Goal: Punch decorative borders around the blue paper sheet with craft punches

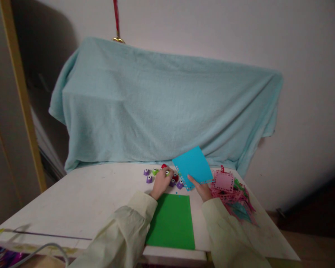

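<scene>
My right hand (202, 190) pinches a square of blue paper (194, 165) by its near edge, thumb on top. Punched holes run along its left and near edges. My left hand (162, 184) is closed at a green craft punch (167, 173) with an eye on it, among several small punches. A purple punch (149, 179) and another green punch (155, 171) sit to its left; a red punch (175, 177) is to its right. A green sheet (171, 223) lies flat between my forearms.
To the right is a heap of pink, green and blue punched paper scraps (231, 195), with a pink square (223, 181) on top. A pale blue cloth (162, 108) hangs behind the white table (100, 197). A cable (48, 245) curves at the front left.
</scene>
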`<state>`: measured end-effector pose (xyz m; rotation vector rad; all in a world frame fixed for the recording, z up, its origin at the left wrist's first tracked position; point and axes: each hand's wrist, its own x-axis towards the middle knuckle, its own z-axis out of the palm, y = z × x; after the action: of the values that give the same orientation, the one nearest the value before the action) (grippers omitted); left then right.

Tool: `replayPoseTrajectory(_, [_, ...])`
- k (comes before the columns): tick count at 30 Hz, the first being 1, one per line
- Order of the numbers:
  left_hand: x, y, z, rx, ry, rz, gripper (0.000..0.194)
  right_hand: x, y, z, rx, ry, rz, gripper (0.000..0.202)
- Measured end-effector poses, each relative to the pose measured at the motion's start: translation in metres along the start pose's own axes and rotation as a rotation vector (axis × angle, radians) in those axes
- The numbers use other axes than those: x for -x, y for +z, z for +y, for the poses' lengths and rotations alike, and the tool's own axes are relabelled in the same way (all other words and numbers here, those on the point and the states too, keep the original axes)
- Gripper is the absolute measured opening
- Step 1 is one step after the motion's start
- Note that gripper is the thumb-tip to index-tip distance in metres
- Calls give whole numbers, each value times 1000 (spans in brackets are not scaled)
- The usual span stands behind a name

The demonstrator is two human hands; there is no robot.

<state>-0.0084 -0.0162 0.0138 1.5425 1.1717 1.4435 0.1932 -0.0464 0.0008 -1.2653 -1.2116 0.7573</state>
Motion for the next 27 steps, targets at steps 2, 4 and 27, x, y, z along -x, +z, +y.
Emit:
replayPoseTrajectory(2, [1, 1, 5, 112, -23, -57, 7, 1, 1, -1, -3, -3, 2, 79])
replayPoseTrajectory(4, [2, 2, 10, 203, -34, -89, 7, 1, 1, -3, -15, -11, -1, 79])
replayPoseTrajectory(27, [3, 3, 6, -17, 70, -214, 32, 5, 8, -16, -43, 22, -399, 43])
